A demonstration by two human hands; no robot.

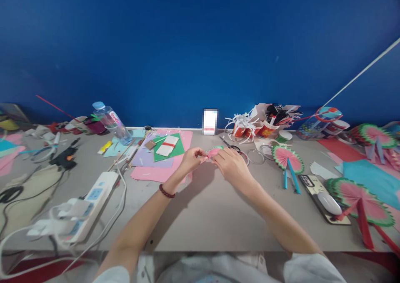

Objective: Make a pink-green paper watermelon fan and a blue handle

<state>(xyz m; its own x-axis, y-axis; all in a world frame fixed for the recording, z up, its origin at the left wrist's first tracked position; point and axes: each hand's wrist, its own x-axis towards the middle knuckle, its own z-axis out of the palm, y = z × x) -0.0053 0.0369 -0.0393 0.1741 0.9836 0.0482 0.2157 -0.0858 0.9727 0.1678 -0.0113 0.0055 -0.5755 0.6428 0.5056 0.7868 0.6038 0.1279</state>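
Both my hands meet over the middle of the grey table (pixel 203 208). My left hand (pixel 191 159) pinches one end of a small folded pink and green paper piece (pixel 214 151). My right hand (pixel 230 164) grips the other end, its fingers curled round it. A dark red bead bracelet (pixel 166 191) sits on my left wrist. Just behind the hands lie sheets of pink paper (pixel 156 172), a green sheet (pixel 170 149) and black-handled scissors (pixel 230 146).
A finished watermelon paper fan (pixel 288 160) lies to the right, with more fans (pixel 359 195) beyond and a phone (pixel 323 197) between them. Red paper cups (pixel 259 128) stand at the back. To the left are a water bottle (pixel 111 122), a glue gun (pixel 64 158) and a power strip (pixel 90 199) with cables.
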